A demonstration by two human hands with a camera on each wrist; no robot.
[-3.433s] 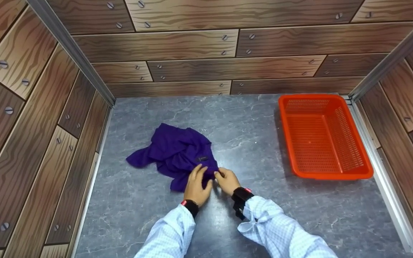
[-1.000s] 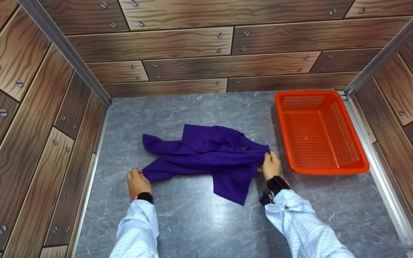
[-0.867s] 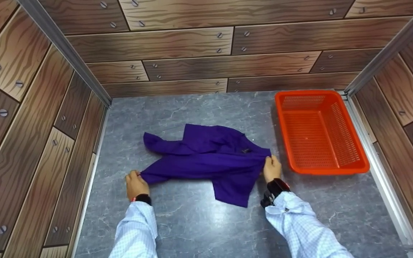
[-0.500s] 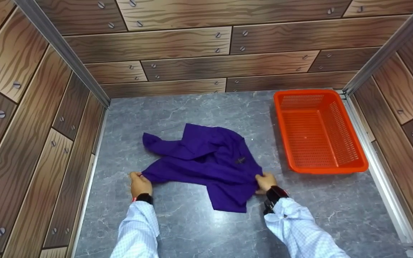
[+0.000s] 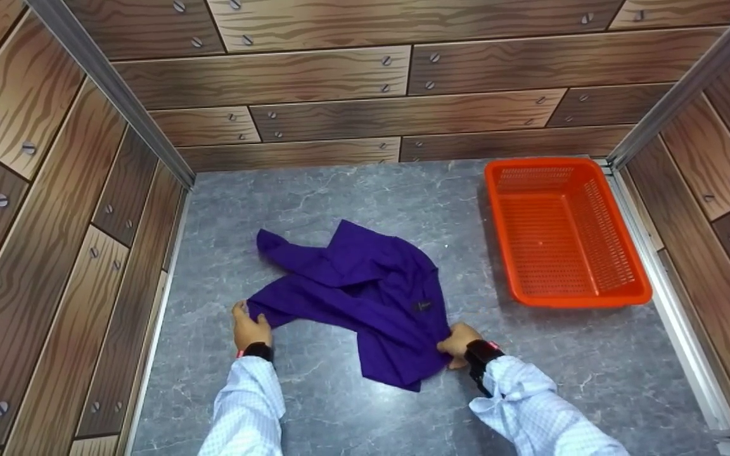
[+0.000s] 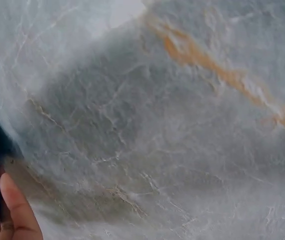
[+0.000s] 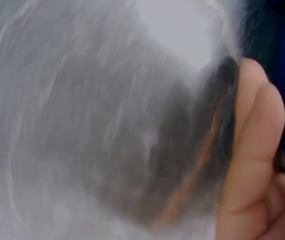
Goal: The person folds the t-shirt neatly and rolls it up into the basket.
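A purple short-sleeved shirt (image 5: 365,285) lies loosely bunched on the grey marbled surface, its neck with a dark label toward the right. My left hand (image 5: 251,328) grips the shirt's lower left corner. At the neck end my right hand (image 5: 460,345) pinches the fabric near the shoulder. One sleeve points down toward me between the hands. In the left wrist view a strip of purple cloth shows at the left edge beside the left hand (image 6: 17,210). Purple cloth is also at the right edge of the right wrist view, against the right hand (image 7: 255,150).
An orange perforated plastic basket (image 5: 511,272) stands at the back right of the grey surface (image 5: 314,405). Walls with a wood-plank print (image 5: 314,76) enclose the left, back and right sides, with metal framing at the corners.
The hands spread the bunched shirt out sideways. Since then my right hand has moved down and left with the neck end, slackening the shirt. The left hand has stayed nearly in place.
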